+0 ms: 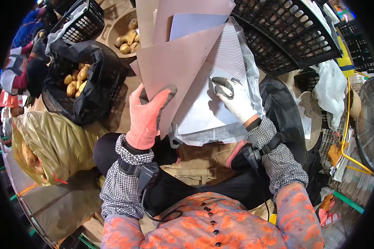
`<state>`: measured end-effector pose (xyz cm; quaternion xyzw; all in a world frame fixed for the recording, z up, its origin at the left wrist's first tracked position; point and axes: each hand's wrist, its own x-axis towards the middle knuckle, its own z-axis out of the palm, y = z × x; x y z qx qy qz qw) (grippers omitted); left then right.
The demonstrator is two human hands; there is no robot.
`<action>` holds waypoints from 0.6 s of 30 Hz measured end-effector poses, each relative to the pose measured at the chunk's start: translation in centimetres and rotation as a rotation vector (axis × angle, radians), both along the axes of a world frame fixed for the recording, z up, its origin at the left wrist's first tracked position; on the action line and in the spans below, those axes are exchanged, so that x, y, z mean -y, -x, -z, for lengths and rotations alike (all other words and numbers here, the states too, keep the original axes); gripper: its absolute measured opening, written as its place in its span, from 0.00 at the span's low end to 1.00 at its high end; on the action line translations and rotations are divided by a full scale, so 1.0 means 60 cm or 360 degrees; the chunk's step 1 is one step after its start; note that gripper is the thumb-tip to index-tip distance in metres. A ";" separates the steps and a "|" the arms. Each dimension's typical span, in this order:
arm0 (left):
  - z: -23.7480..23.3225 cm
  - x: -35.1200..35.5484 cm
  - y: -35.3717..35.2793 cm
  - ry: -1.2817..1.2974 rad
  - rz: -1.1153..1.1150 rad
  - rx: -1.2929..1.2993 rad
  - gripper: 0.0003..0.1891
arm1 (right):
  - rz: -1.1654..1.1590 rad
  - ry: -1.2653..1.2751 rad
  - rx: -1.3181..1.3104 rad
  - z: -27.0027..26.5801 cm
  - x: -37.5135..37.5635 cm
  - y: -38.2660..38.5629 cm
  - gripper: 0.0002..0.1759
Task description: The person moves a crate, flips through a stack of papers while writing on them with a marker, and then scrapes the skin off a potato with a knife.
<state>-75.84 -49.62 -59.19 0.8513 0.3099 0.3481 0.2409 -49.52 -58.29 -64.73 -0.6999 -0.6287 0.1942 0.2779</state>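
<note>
My left hand (149, 114), in a pink glove with dark fingertips, grips a large brownish-pink paper sheet (170, 62) by its lower end. The sheet is lifted at a slant, and a bluish sheet (193, 25) shows between its folds. My right hand (232, 95), in a white glove with grey fingertips, is curled over a stack of white paper (203, 110); whether its fingers hold anything is hidden. The stack lies on clear plastic (212, 137) in front of my knees, its upper part fanned into many edges.
Potatoes (77, 83) fill a black-bagged crate at left, beside a yellowish bag (58, 145). A round basket (112, 33) of produce stands behind. Black crates (286, 33) rise at upper right, a fan (367, 120) at far right. Another person (18, 74) sits at upper left.
</note>
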 end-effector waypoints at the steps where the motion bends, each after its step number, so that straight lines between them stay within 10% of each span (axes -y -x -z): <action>1: 0.001 0.001 0.001 -0.0094 0.0002 -0.0059 0.11 | -0.0030 -0.0159 0.0085 0.009 0.003 0.001 0.22; 8: 0.005 0.011 -0.015 0.0856 -0.0086 0.0523 0.13 | 0.0281 -0.0187 -0.1079 0.038 0.003 -0.011 0.18; 15: -0.003 0.003 -0.008 -0.0032 0.0089 -0.0037 0.14 | 0.0356 0.0177 -0.0866 0.038 0.009 -0.025 0.18; 18: 0.018 0.016 -0.011 0.1011 -0.0027 0.0743 0.13 | 0.0380 0.0154 -0.0968 0.041 0.012 -0.033 0.16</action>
